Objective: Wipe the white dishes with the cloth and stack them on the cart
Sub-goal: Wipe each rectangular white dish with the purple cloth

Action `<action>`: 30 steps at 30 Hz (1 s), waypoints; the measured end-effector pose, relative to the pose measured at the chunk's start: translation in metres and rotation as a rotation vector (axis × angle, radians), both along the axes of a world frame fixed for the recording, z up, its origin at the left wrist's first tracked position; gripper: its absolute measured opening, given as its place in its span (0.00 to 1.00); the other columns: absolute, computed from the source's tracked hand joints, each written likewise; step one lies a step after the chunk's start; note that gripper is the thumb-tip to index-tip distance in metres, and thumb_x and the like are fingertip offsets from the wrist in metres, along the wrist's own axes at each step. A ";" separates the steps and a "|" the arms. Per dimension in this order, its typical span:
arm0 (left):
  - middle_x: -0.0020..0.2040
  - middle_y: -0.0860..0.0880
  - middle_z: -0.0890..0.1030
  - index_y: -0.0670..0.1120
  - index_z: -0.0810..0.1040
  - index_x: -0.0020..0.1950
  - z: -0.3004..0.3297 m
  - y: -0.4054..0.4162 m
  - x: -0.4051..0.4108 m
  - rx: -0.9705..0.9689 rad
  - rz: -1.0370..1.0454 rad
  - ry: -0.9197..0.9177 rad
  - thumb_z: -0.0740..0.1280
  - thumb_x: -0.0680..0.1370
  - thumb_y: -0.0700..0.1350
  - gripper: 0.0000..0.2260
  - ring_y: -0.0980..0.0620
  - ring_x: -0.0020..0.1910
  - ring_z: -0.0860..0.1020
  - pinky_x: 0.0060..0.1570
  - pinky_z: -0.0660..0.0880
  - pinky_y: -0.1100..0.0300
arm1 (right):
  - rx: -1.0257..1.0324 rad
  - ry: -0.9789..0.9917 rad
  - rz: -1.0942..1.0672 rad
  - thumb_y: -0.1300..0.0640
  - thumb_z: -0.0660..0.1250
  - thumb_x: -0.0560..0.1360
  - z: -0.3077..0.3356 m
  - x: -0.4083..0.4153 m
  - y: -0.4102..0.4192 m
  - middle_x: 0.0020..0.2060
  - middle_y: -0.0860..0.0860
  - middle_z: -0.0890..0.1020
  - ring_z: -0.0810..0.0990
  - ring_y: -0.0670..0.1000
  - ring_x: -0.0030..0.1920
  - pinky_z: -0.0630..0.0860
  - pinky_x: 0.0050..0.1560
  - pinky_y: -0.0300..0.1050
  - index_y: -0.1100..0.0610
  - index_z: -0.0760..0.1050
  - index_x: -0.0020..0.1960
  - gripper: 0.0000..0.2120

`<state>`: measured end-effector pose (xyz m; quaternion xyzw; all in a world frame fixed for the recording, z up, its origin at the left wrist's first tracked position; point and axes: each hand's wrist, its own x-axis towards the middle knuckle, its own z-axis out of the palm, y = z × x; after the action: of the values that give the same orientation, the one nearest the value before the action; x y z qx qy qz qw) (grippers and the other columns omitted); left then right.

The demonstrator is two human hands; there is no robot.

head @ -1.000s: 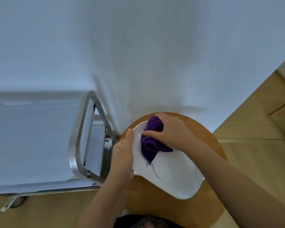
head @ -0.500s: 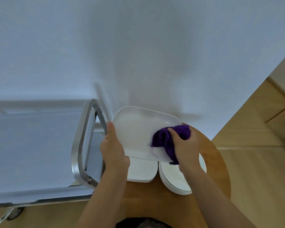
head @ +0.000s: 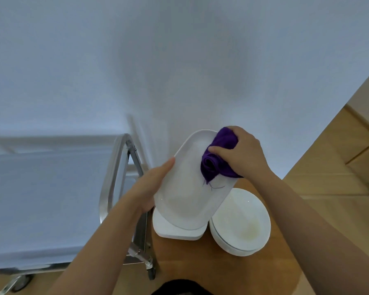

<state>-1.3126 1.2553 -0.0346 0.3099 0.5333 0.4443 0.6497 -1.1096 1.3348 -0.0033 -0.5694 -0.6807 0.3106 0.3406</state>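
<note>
No readable text, labels, brands, nos. or signs anywhere in the view.

My left hand (head: 152, 188) holds the white platter (head: 190, 188) tilted by its edge. My right hand (head: 242, 153) presses the purple cloth (head: 216, 158) on its upper end. Below my grip, a square dish (head: 177, 232) and stacked round plates (head: 242, 226) sit on the table (head: 232, 271); the cart (head: 51, 199) stands left.
</note>
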 end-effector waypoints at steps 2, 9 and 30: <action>0.46 0.47 0.86 0.45 0.82 0.52 -0.001 0.002 0.006 0.050 0.091 0.094 0.63 0.73 0.60 0.20 0.50 0.43 0.84 0.34 0.80 0.61 | 0.029 0.086 -0.083 0.44 0.74 0.66 0.000 -0.001 0.000 0.48 0.41 0.74 0.73 0.46 0.48 0.69 0.44 0.35 0.47 0.71 0.61 0.27; 0.40 0.45 0.84 0.42 0.79 0.43 -0.011 -0.003 0.029 -0.001 0.355 0.240 0.64 0.75 0.61 0.21 0.46 0.41 0.82 0.45 0.80 0.50 | -0.050 0.455 -0.381 0.47 0.73 0.69 -0.028 -0.018 -0.022 0.44 0.41 0.74 0.74 0.41 0.42 0.69 0.29 0.23 0.54 0.68 0.65 0.28; 0.43 0.46 0.85 0.53 0.82 0.40 0.005 -0.008 0.038 0.134 0.310 0.148 0.58 0.78 0.62 0.19 0.44 0.46 0.83 0.49 0.80 0.45 | 0.482 -0.257 0.126 0.49 0.69 0.74 0.013 -0.016 -0.027 0.67 0.53 0.72 0.68 0.53 0.68 0.66 0.67 0.48 0.58 0.64 0.71 0.30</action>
<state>-1.2744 1.2477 -0.0299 0.2983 0.5903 0.5496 0.5103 -1.1261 1.3078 0.0094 -0.4631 -0.8066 0.0857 0.3571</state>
